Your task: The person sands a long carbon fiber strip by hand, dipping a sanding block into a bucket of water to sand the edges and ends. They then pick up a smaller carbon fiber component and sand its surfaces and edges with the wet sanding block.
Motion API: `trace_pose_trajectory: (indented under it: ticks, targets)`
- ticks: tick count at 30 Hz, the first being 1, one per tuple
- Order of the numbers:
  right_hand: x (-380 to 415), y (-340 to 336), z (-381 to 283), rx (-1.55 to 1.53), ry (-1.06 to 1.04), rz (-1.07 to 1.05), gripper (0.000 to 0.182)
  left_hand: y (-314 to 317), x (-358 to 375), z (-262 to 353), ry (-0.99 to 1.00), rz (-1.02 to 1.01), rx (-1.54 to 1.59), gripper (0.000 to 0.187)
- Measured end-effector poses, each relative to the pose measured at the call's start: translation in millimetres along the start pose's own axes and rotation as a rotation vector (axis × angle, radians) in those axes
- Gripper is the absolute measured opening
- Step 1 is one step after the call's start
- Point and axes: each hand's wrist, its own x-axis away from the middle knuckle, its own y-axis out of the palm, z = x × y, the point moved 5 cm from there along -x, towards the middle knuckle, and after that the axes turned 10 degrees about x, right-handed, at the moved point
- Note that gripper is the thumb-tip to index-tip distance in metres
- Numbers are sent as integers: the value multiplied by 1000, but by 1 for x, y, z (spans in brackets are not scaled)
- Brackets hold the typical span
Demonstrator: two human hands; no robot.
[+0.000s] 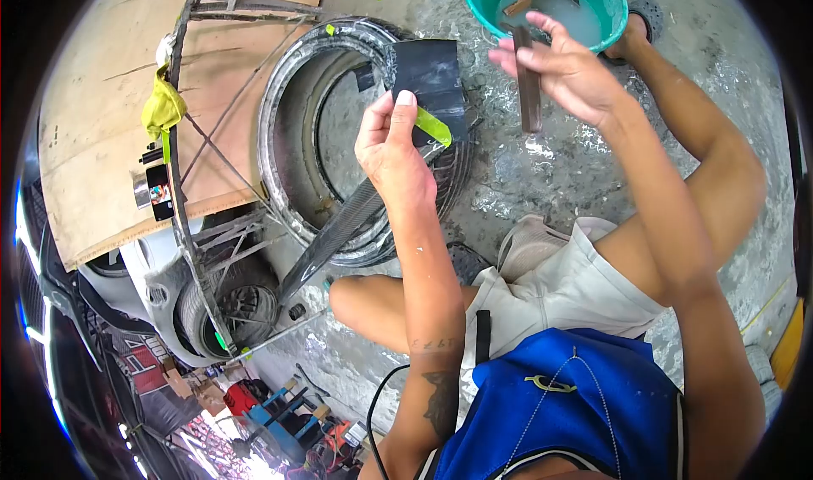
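My left hand (396,141) is closed, its thumb and fingers gripping a long carbon-fibre strip (339,230) near its upper end. Yellow-green tape (434,128) shows at that end, beside my thumb. Behind the hand a dark rectangular sheet (428,65) overlaps the tire (275,116), which lies flat on the floor. My right hand (563,67), slightly blurred, pinches a narrow dark brown flat bar (529,99) between thumb and fingers. It hangs over the wet floor, close to the rim of a green basin (622,23).
Cloudy water and brown pieces (529,2) are in the basin. Left of the tire stands a metal frame (178,74) carrying a yellow cloth (163,103) and a phone (158,190). A plywood sheet (102,141) is behind it. Tools and boxes (279,421) clutter the lower left.
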Motion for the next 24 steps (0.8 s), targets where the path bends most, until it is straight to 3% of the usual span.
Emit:
trace_pose_trajectory:
  ticks: [4,5,6,8,12,13,17,18,20,24]
  targets:
    - [-19,-25,6,-311,-84,25,45,-1,0,-4,-5,-78,-8,31]
    - [-19,-33,15,-298,-60,78,32,1,1,-4,10,-115,-14,35]
    - [-18,-34,16,-294,-64,81,32,4,1,-3,24,-153,-22,39]
    - [-15,-29,31,-338,118,-12,34,5,1,-4,19,-169,-25,42]
    - [-2,9,38,-227,243,-55,56,14,5,-3,-13,-235,-43,40]
    - [7,22,28,-28,236,-95,74,16,6,-3,-18,-258,-41,39]
    - [22,42,24,-7,245,1,92,21,7,1,-16,-361,-83,39]
    - [22,38,25,-8,247,1,92,24,8,3,-26,-385,-113,39]
    - [22,40,28,-74,228,-262,91,24,10,5,-36,-401,-145,40]
    - [30,55,4,211,67,-270,71,23,14,3,-42,-387,-251,34]
